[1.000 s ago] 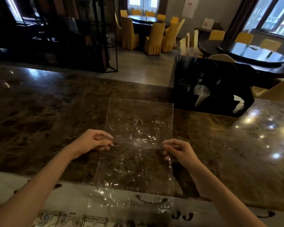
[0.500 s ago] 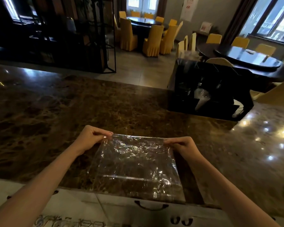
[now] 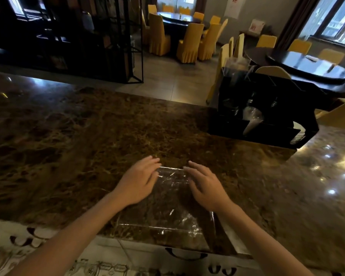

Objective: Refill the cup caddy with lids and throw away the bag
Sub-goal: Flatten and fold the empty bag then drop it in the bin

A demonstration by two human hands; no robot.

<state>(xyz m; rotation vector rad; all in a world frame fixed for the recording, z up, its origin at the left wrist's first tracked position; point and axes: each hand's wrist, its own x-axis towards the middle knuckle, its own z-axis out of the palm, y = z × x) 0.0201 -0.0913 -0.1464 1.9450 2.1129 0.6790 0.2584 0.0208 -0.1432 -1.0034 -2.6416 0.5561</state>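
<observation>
Flattening empty bag (image 3: 167, 208) on near counter (image 3: 68, 146), left hand (image 3: 137, 182) and right hand (image 3: 205, 186) spread flat; binning next, caddy (image 3: 267, 116) far right.

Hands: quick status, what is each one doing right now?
Left hand: open, fingers spread, lying flat on the clear plastic bag.
Right hand: open, flat on the same bag, gripping nothing.

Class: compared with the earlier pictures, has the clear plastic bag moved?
Yes. The plastic bag, earlier held up above the marble counter, now lies folded flat on it under both hands.
</observation>
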